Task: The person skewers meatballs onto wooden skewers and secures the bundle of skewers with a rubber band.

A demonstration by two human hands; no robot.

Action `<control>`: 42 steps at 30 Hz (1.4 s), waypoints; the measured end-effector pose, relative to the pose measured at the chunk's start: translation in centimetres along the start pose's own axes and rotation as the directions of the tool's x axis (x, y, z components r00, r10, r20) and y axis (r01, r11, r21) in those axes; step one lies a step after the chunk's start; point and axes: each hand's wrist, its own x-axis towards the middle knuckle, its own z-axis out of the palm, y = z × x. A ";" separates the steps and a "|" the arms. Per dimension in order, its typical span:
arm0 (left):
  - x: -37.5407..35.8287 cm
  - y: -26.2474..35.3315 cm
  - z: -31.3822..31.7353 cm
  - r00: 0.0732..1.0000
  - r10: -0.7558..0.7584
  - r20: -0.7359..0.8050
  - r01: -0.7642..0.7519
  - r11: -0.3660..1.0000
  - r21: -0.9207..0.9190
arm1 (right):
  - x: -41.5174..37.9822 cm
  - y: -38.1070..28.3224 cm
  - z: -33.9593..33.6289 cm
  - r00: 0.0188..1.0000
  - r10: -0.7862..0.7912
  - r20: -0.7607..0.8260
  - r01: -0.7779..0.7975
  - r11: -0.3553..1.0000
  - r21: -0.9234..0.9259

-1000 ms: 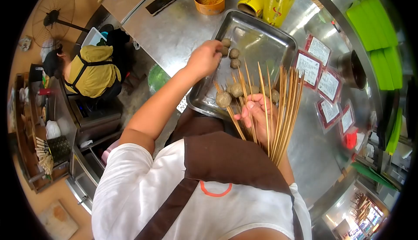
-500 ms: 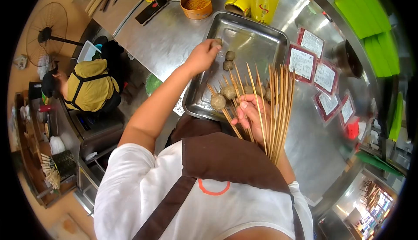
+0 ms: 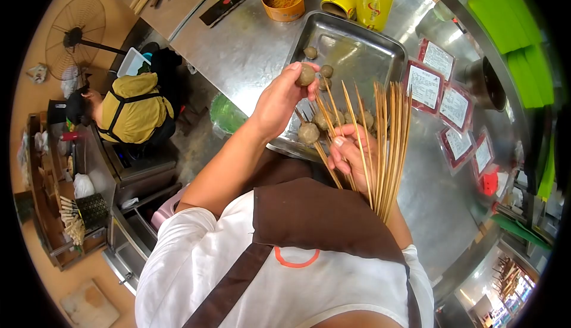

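Note:
My left hand [image 3: 278, 103] pinches a grey-brown meatball [image 3: 306, 74] between thumb and fingers, close to the upright skewer tips. My right hand [image 3: 358, 160] grips a fanned bundle of bamboo skewers [image 3: 389, 143]. Several skewers at its left carry a meatball [image 3: 308, 133] near their tips; other threaded balls are partly hidden behind the sticks and fingers. Beneath both hands is a rectangular metal tray [image 3: 397, 48]. A few loose meatballs [image 3: 326, 71] lie in it, and another ball [image 3: 310, 52] sits nearer its left wall.
Labelled red packets [image 3: 423, 85] lie right of the tray on the steel table [image 3: 434, 191]. Rolls of yellow-wrapped film [image 3: 375, 1], an orange tub [image 3: 283, 2] and a phone [image 3: 222, 8] stand or lie beyond it. Another person [image 3: 134, 108] crouches at the left, near a fan [image 3: 74, 36].
My left hand has come back from the tray's left side toward the skewers, now with a meatball plainly in its fingers. My right hand keeps its hold on the bundle. The view has shifted slightly.

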 end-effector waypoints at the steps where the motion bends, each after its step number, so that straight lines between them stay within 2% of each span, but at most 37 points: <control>1: 0.0 0.1 0.1 0.999 0.020 0.030 -0.022 0.998 0.054 | -0.1 -0.1 0.1 1.000 0.008 -0.005 -0.008 1.000 0.004; 2: -0.1 0.1 0.4 0.999 0.021 0.031 -0.023 0.998 0.059 | -0.1 -0.1 0.1 1.000 0.004 -0.003 -0.004 1.000 0.007; 4: -0.2 -0.1 0.9 0.996 0.064 -0.070 -0.054 0.989 0.139 | -0.2 -0.3 0.1 1.000 0.002 -0.008 -0.002 1.000 0.020; 8: -0.1 0.2 1.0 0.999 0.020 -0.028 -0.015 0.987 0.158 | -0.3 -0.7 0.0 1.000 0.017 -0.025 -0.016 0.999 0.038; 10: 0.1 0.3 0.9 0.994 -0.037 -0.105 0.059 0.973 0.223 | -0.3 -0.7 0.0 0.999 0.051 -0.007 -0.050 0.995 0.092; 13: 0.3 0.3 1.4 0.988 -0.037 -0.148 0.075 0.964 0.255 | -0.1 -0.5 -0.4 0.999 0.049 -0.001 -0.049 0.999 0.015; 20: 0.3 0.1 1.5 0.989 0.030 -0.143 0.025 0.929 0.368 | 0.0 0.1 -0.4 1.000 -0.001 -0.006 0.001 1.000 0.016; 22: 0.2 0.1 1.5 0.988 0.063 -0.138 0.018 0.855 0.519 | 0.1 0.5 -0.5 1.000 -0.020 -0.010 0.021 0.998 0.058; 23: 0.1 -0.1 1.4 0.988 0.064 -0.141 0.018 0.855 0.518 | 0.1 0.5 -0.5 1.000 -0.018 -0.008 0.019 0.998 0.056; 25: 0.1 -0.5 1.1 0.979 0.146 -0.141 -0.006 0.713 0.701 | 0.1 0.4 -0.5 1.000 -0.020 -0.006 0.020 0.999 0.033; 26: 0.0 -0.6 1.3 0.978 0.149 -0.143 -0.007 0.714 0.700 | 0.1 0.5 -0.5 1.000 -0.020 -0.003 0.020 0.999 0.030; 28: -0.2 -0.7 1.8 0.950 0.289 -0.122 -0.077 0.591 0.803 | 0.0 0.8 -0.6 0.997 -0.070 -0.011 0.070 0.998 0.004; 29: -0.2 -0.8 2.0 0.949 0.291 -0.123 -0.077 0.592 0.803 | 0.0 0.9 -0.6 0.998 -0.070 -0.009 0.070 0.998 0.002; 31: -0.3 -0.8 2.4 0.938 0.332 -0.102 -0.081 0.496 0.865 | -0.1 0.9 -0.6 0.996 -0.092 -0.014 0.093 0.994 0.050; 35: -0.5 -0.3 3.3 0.945 0.313 -0.098 -0.088 0.529 0.844 | -0.2 1.0 -0.7 0.994 -0.106 -0.017 0.107 0.991 0.081; 37: -0.6 -0.2 3.8 0.949 0.282 -0.138 -0.069 0.615 0.785 | -0.3 0.6 -0.6 0.994 -0.100 -0.036 0.102 0.994 0.044; 39: -0.7 -0.8 3.8 0.945 0.299 -0.136 -0.088 0.630 0.772 | -0.3 0.5 -0.6 0.994 -0.105 -0.030 0.107 0.993 0.058; 42: -0.9 -1.1 4.2 0.939 0.309 -0.149 -0.096 0.653 0.751 | -0.5 -0.2 -0.4 0.998 -0.055 -0.038 0.056 0.997 0.043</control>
